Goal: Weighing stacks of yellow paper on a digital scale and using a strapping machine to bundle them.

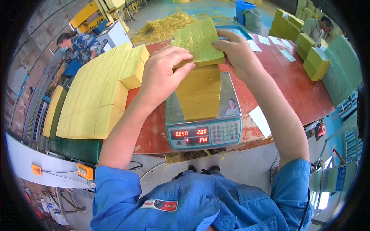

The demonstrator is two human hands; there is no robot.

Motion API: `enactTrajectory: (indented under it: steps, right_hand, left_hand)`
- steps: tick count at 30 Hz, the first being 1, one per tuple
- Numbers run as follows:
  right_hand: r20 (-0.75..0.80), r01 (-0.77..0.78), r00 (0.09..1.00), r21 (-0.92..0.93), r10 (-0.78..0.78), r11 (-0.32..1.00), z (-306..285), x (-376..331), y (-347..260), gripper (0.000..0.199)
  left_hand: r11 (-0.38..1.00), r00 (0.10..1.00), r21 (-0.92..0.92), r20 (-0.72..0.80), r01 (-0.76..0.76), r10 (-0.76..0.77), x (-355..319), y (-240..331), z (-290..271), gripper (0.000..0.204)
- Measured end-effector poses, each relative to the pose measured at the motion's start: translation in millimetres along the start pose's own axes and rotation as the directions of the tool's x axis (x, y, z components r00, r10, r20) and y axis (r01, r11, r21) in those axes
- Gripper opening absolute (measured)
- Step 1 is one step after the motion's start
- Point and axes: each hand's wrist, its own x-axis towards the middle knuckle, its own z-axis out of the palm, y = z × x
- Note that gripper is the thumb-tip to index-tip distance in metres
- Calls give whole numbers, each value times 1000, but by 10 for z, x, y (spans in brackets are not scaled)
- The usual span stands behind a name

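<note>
My left hand (163, 73) and my right hand (235, 52) both grip a thin bundle of yellow-green perforated sheets (197, 40), lifted and tilted above a digital weighing scale (204, 133). A stack of yellow sheets (200, 92) lies on the scale's steel pan, just under the bundle. The scale's front panel shows red lit digits and a keypad. It stands on a red-brown table (296, 88).
A large block of stacked yellow sheets (96, 92) fills the table's left. White paper slips (260, 120) lie to the right. Green-yellow stacks (316, 61) sit at far right by a seated person (318, 27). Another person (79, 48) stands far left. Straw-like scraps (163, 27) cover the floor beyond.
</note>
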Motion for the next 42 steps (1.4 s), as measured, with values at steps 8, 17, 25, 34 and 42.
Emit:
enactTrajectory:
  steps: [8, 17, 25, 34, 42]
  right_hand:
    - [26, -24, 999, -16, 24, 1000, -51, 61, 75, 46]
    - [89, -82, 992, -46, 85, 996, -48, 11, -37, 35]
    - [-8, -105, 994, -158, 105, 982, -103, -22, -57, 25]
    - [-52, -43, 998, -191, 34, 981, -185, -57, 52, 35]
    - [-133, 19, 991, -119, -35, 993, -136, -201, -64, 38]
  left_hand:
    - [999, 1000, -52, -3, -14, 14, -10, -41, 9, 14]
    - [978, 979, 151, -119, -146, 164, -14, -69, -3, 9]
    - [966, 964, 193, -168, -173, 206, -1, -57, -176, 10]
    - [997, 992, 64, -121, -33, 40, -8, -71, -181, 7]
    - [997, 982, -83, -188, 10, -25, 33, -125, -149, 3]
